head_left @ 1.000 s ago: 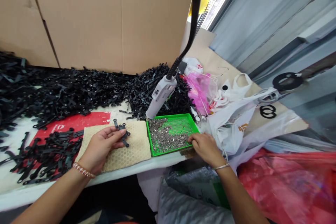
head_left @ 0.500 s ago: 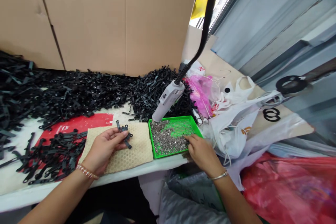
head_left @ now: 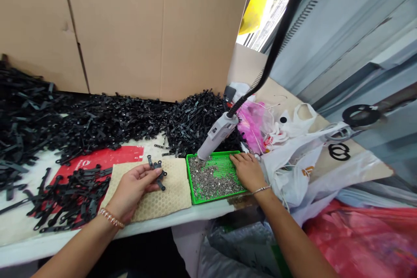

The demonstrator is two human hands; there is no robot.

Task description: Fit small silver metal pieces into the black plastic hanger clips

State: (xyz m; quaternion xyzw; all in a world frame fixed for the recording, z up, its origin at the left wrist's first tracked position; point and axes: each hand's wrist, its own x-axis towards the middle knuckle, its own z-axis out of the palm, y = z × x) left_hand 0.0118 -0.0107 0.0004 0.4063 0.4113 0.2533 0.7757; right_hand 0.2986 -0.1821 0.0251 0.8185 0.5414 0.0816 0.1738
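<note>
a: start at the far left. what lies on the bench [head_left: 48, 243]?
b: a long heap of black strips [head_left: 81, 121] runs along the back, against the cardboard wall [head_left: 146, 30]. nearer the front edge a smaller loose pile [head_left: 65, 195] lies partly on a red sheet [head_left: 97, 160].
a: and the left hand [head_left: 133, 189]?
b: it rests on a beige honeycomb mat [head_left: 172, 191], just right of that loose pile. its grip is clamped, thumb against fingertips, on a bundle of black strips [head_left: 158, 171] over the mat's far half. whether the bundle touches the mat i cannot tell.
a: next to the mat?
b: a green tray [head_left: 189, 180], its left wall just beside the mat's right edge. small silvery metal bits [head_left: 208, 178] cover most of its floor, thickest on the left. they are too small to tell what kind.
a: the grey tool?
b: a grey power driver [head_left: 216, 134] hangs tilted from a black cable [head_left: 276, 47], its tip down at the tray's far left corner, among the bits.
a: the right hand [head_left: 249, 169]?
b: palm down over the tray's far right part, fingertips on the green grid, pointing toward the driver's tip but apart from it. only its back shows, so whether its grip is apart or pinched on a bit i cannot tell.
a: beyond it?
b: a pink bag [head_left: 252, 124], white plastic bags [head_left: 293, 156] spilling off the bench, and a red bag [head_left: 358, 234] lower at the far right.
</note>
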